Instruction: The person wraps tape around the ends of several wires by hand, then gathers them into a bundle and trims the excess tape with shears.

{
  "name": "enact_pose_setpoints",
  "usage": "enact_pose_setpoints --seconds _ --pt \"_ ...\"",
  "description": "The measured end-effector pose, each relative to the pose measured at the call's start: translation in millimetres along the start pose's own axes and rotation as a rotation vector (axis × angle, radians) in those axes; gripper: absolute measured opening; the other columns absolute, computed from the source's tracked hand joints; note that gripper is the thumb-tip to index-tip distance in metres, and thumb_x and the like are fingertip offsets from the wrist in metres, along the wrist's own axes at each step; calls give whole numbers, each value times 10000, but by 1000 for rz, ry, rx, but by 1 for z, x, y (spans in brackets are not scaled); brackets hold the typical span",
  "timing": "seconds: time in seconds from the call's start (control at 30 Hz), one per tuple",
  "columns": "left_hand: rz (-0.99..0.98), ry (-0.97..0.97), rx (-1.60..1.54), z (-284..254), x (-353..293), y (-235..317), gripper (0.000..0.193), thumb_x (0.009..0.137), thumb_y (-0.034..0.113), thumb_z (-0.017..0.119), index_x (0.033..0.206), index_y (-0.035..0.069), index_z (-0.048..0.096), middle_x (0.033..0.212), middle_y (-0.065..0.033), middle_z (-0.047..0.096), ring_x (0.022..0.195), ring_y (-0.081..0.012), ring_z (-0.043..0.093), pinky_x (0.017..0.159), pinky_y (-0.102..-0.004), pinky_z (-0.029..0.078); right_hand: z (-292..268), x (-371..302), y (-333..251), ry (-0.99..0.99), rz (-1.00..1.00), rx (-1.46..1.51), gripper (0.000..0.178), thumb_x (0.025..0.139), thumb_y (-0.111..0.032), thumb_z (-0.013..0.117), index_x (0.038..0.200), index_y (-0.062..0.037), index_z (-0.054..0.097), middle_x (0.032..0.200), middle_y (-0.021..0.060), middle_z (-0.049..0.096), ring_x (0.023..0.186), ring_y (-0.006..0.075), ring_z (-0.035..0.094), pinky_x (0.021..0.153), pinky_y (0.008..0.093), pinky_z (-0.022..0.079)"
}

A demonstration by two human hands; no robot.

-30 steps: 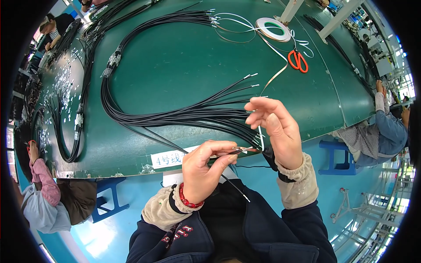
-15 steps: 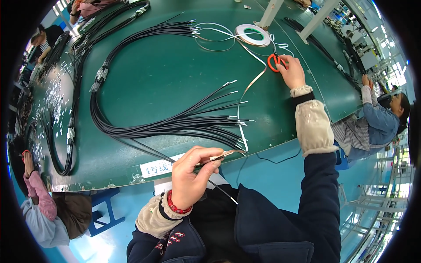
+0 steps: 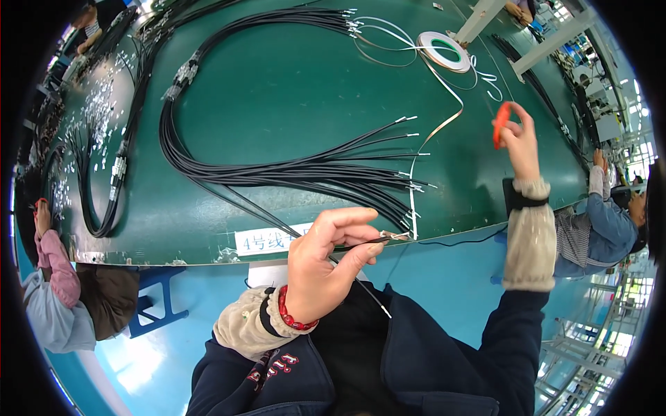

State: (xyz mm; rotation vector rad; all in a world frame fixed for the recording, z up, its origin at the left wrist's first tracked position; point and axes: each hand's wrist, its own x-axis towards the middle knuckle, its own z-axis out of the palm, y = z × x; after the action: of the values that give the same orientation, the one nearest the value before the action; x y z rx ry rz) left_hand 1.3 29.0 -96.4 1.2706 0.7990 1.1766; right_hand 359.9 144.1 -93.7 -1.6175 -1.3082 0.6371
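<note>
My left hand [image 3: 325,267] is closed on a thin black cable [image 3: 291,230] in front of the table's near edge. Another cable end with a pale tip [image 3: 386,312] hangs below those fingers. The copper-coloured end of a narrow tape strip [image 3: 395,236] lies against the held cable at my fingertips. That strip runs up the table to a white tape roll [image 3: 429,55] with a green inner ring. My right hand [image 3: 522,142] grips orange-handled scissors [image 3: 501,125] above the table's right side; their blades are hidden. A curved bundle of black cables [image 3: 229,173] with silvery tips lies between.
The green table [image 3: 298,90] carries more black cable bundles at left [image 3: 119,166] and right [image 3: 541,90]. Small silvery pieces [image 3: 100,107] are scattered at left. White posts [image 3: 479,21] rise at the back. Co-workers sit left [image 3: 59,277] and right [image 3: 596,229]; a blue stool [image 3: 159,298] stands left.
My right hand has lifted the scissors away from the tape roll, toward the right. My left hand still holds the cable. The whole view has shifted, moving the table's things rightward and up.
</note>
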Motion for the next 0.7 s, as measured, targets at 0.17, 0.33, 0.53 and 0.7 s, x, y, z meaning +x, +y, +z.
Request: enact_pose_setpoints --seconds 0.17,0.33,0.53,0.7 --pt "91 16 89 -11 -2 -11 369 783 -120 597 1116 -50 454 889 -137 634 730 -151 622 669 -245 508 39 -109 -70 -183 -146 496 409 905 -131 475 1266 20 357 782 59 538 550 115 499 460 215 393" --pt "232 81 247 -9 -3 -15 368 755 -122 629 1082 -32 489 858 -129 664 744 -148 642 704 -259 508 90 -204 -82 -622 11 638 466 917 -466 424 1060 -25 458 561 13 439 426 118 417 390 244 334" --pt "325 114 365 -6 -4 -15 358 731 -110 661 1047 -16 521 837 -108 678 775 -145 661 748 -269 505 101 -217 -79 -848 178 691 571 813 -524 579 1049 -16 466 562 18 449 481 101 425 453 219 351" --pt "333 113 371 -4 -5 -13 357 733 -111 659 1048 -17 518 838 -109 678 773 -152 663 752 -274 507 99 -214 -81 -859 338 761 612 773 -515 635 1062 -5 456 564 11 442 480 92 429 448 208 356"
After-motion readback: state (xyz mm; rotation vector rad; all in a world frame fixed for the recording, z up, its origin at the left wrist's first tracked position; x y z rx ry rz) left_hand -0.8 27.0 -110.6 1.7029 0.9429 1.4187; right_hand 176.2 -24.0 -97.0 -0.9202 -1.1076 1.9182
